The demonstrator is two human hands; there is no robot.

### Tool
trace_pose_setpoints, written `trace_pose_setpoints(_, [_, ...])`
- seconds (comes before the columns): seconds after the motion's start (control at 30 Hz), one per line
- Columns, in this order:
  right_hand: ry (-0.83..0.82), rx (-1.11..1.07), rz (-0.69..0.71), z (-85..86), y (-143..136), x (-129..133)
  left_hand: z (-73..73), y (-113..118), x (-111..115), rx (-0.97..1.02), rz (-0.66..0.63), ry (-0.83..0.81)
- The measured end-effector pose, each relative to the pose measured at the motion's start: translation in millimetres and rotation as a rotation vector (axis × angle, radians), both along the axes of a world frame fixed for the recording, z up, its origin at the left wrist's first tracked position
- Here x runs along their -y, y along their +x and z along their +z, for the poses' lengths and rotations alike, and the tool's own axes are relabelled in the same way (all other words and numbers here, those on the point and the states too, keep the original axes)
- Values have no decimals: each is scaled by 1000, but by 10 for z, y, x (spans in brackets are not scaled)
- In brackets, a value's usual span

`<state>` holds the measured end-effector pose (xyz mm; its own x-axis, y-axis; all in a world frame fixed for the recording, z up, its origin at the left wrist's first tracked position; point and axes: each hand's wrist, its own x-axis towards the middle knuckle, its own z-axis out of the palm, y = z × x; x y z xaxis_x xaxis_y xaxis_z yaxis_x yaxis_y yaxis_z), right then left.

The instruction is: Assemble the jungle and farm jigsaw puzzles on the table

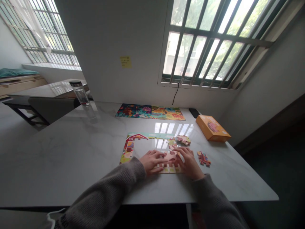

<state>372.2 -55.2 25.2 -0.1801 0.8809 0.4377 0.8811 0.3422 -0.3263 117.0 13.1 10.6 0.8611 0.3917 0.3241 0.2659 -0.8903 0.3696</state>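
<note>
A partly assembled jigsaw puzzle (125,152) lies on the white table, its border pieces framing a bare area in the middle. A red barn roof shows at its upper left, a fence along the bottom. My left hand (152,161) rests on the lower part, fingers stretched out over pink-and-brown pieces (170,156). On the right side of those pieces, my right hand (189,162) presses with its fingers spread and slightly bent. Both hands hide some of the pieces. Near my right hand are a small pile of pieces (183,140) and a few red-and-blue pieces (203,158).
Two picture sheets, one dark (134,111) and one bright (168,113), lie along the wall. An orange box (213,128) and a black phone (194,113) are at the right. A glass bottle (81,94) stands at the back left. The table's front edge (154,203) runs below my forearms.
</note>
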Motion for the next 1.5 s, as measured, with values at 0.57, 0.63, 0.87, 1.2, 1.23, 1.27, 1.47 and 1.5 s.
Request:
trace_pose_setpoints(0.57, [-269, 129, -702, -230, 1187, 202, -1, 2, -113, 212, 24, -73])
trace_pose_setpoints(0.63, [-291, -49, -671, -203, 1138, 188, 10, 3, -111, 219, 25, -74])
trace_pose_setpoints(0.87, [-291, -551, -283, 15, 599, 94, 157, -14, -86, 257, 65, -131])
trace_pose_setpoints(1.2, [-405, -678, 228, 256, -605, -304, 197, -30, -106, 394, 229, -525])
trace_pose_setpoints(1.23, [-393, -678, 225, 270, -680, -329, 187, -27, -110, 399, 238, -544])
trace_pose_setpoints(1.27, [-386, -685, 219, 281, -742, -347, 176, -26, -114, 406, 243, -564])
trace_pose_setpoints(1.47, [-450, -869, 353, 333, -771, -399, 152, -60, -146, 523, 233, -673])
trace_pose_setpoints(1.5, [-409, -847, 339, 333, -701, -428, 160, -72, -155, 538, 249, -680])
